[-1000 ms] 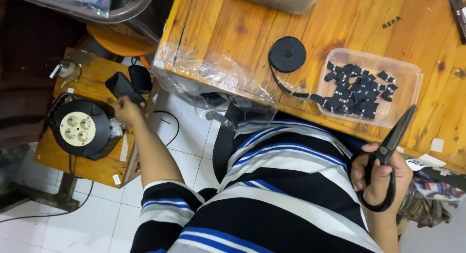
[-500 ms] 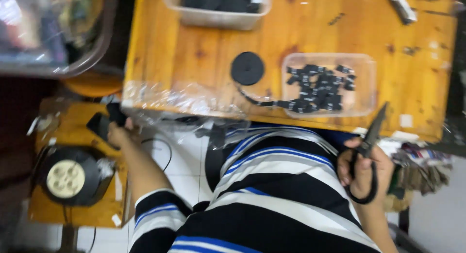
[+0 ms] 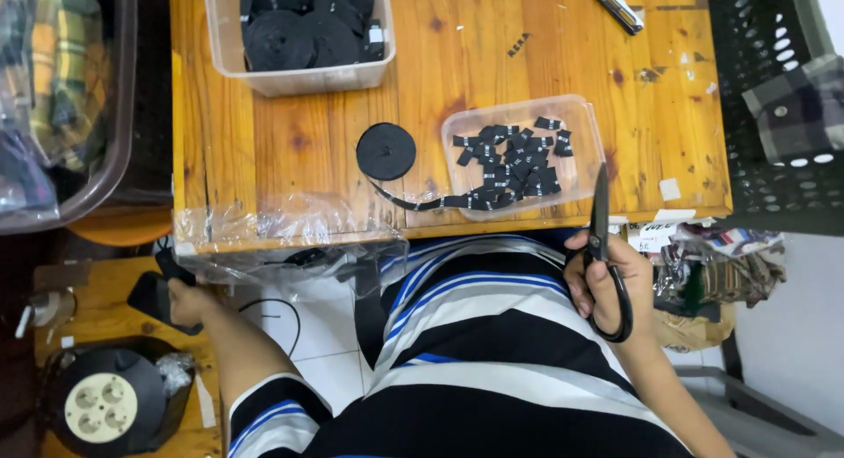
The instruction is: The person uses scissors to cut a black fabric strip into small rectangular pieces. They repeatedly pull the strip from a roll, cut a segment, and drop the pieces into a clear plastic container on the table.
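Note:
My right hand (image 3: pixel 608 287) grips black scissors (image 3: pixel 601 221) by the loops, blades closed and pointing up at the table's front edge. Just beyond the blade tips sits a clear shallow tray (image 3: pixel 580 124) full of short black strip pieces (image 3: pixel 510 163). A black tape roll (image 3: pixel 386 150) lies left of it, its loose end trailing toward the tray. My left hand (image 3: pixel 186 300) is down below the table's left corner, holding a black flat phone-like object (image 3: pixel 151 295) over a low wooden stool.
The wooden table (image 3: pixel 290 133) has clear plastic sheet (image 3: pixel 290 238) hanging off its front edge. A clear bin (image 3: pixel 299 76) of black rolls stands at the back. A cable reel with sockets (image 3: pixel 105 405) sits on the stool. A black crate (image 3: pixel 774 106) stands at right.
The view has swung right and closer to the table. My left hand has drawn the black object nearer the table corner. My right hand has raised the scissors toward the tray.

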